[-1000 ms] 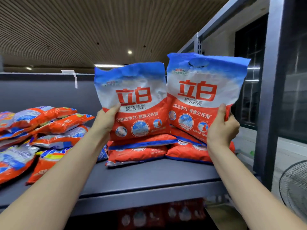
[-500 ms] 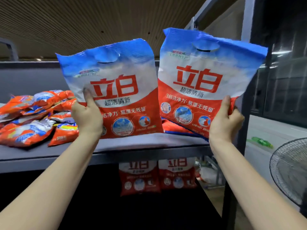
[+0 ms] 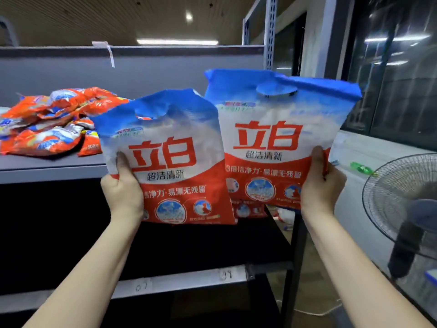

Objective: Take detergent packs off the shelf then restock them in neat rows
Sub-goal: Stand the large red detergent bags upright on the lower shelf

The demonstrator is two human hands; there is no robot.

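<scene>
I hold two large detergent packs upright in front of the grey shelf (image 3: 52, 170), each blue at the top, white in the middle and red below. My left hand (image 3: 121, 192) grips the left pack (image 3: 170, 162) by its left edge, thumb on the front. My right hand (image 3: 321, 185) grips the right pack (image 3: 272, 143) by its right edge. The right pack sits higher and slightly behind the left one. Both packs hang in the air, in front of the shelf's edge. Behind their lower edges, more red packs (image 3: 248, 210) show partly hidden.
A loose heap of orange detergent packs (image 3: 49, 121) lies on the shelf at the left. A lower shelf rail (image 3: 179, 280) carries paper labels. A standing fan (image 3: 406, 202) is at the right, beside a shelf upright (image 3: 293, 256). A green object (image 3: 360, 168) lies on the floor beyond.
Both packs have come off the shelf toward me and dropped lower, now hanging before the shelf's front edge. The view has tilted down, showing the lower rail.
</scene>
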